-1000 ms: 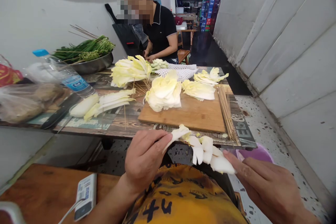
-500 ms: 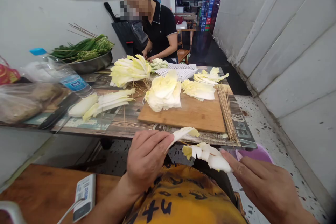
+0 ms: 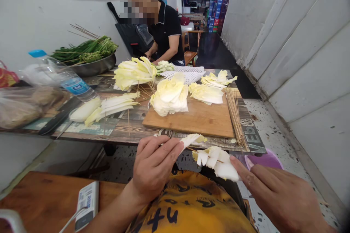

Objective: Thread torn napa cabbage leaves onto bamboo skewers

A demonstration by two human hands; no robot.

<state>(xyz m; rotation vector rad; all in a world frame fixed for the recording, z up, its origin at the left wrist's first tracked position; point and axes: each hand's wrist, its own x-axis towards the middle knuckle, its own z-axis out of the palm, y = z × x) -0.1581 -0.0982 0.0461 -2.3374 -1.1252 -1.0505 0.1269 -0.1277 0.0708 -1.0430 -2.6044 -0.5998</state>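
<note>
In the head view, my left hand (image 3: pixel 155 162) is closed round a strip of cabbage leaf (image 3: pixel 191 139), whose yellow tip points right. My right hand (image 3: pixel 270 182) pinches the thick white end of a folded cabbage leaf (image 3: pixel 222 165) threaded on a thin wooden skewer (image 3: pixel 193 149). The skewer's other end runs toward the leaf strip in my left hand; my fingers hide whether it enters the strip. Both hands are just off the table's near edge, above my lap. Beyond them, cabbage leaves (image 3: pixel 171 96) are heaped on a wooden cutting board (image 3: pixel 191 122).
Loose skewers (image 3: pixel 235 116) lie right of the board. At left are a knife (image 3: pixel 58 114), cabbage strips (image 3: pixel 117 105), a water bottle (image 3: pixel 72 82) and a metal bowl (image 3: pixel 94 67) of greens. A co-worker (image 3: pixel 166 29) sits across the table. A purple basin (image 3: pixel 265 159) stands on the floor.
The skewered leaf in my right hand has turned slightly, showing more of its white face and the skewer through it. Both hands keep their grip and have barely shifted.
</note>
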